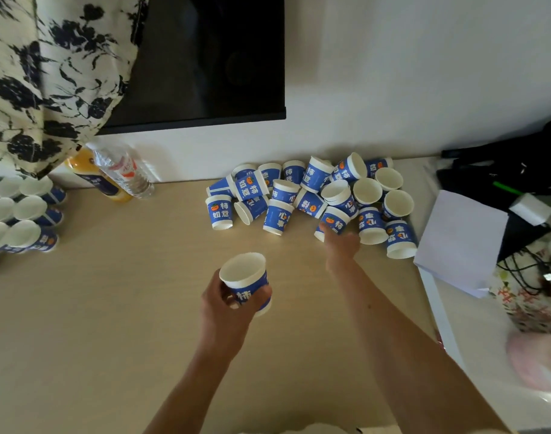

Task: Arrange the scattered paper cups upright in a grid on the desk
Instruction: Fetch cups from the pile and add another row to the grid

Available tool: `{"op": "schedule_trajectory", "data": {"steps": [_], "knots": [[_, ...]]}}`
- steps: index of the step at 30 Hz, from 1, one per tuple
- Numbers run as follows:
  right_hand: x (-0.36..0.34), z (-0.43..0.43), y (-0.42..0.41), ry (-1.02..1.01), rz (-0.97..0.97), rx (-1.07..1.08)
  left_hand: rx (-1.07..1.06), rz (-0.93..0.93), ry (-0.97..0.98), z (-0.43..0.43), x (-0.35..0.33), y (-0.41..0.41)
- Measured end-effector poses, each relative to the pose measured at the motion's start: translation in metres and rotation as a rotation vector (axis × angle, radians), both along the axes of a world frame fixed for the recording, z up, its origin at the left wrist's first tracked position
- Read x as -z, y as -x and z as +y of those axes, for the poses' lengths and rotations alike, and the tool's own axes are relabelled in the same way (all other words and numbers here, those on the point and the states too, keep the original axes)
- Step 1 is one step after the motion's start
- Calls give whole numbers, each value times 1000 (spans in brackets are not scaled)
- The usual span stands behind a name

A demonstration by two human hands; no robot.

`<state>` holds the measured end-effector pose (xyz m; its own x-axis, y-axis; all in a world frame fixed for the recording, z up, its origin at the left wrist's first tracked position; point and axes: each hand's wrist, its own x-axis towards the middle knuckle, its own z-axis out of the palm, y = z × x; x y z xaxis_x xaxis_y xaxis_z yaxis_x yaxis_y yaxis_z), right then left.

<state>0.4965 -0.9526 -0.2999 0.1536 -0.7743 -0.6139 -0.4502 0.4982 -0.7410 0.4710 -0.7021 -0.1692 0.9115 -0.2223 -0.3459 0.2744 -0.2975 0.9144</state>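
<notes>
My left hand (227,305) is nearest, fingers and thumb curled round one upright cup (244,281) over the desk (111,308). My right hand (341,245) reaches out and touches a second cup (333,222); I can't tell whether the fingers grip it. One dark monitor (205,57) sits by the wall. The pile (311,195) at back right holds about twenty cups, some tipped, some inverted, some upright. At the left edge at least seven cups stand in three rows (20,209), cut by the frame. One white sheet (459,239) lies right; two bottles (123,173) lean behind.
</notes>
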Motion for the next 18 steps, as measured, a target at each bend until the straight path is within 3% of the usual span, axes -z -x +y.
{"op": "schedule_trajectory", "data": {"steps": [9,18], "knots": [[14,-14,-16,76,79,-31,28,-95,-73,18,-2,12],[-1,19,20,-13,-71,-39,17,-96,-56,16,-4,29]]}}
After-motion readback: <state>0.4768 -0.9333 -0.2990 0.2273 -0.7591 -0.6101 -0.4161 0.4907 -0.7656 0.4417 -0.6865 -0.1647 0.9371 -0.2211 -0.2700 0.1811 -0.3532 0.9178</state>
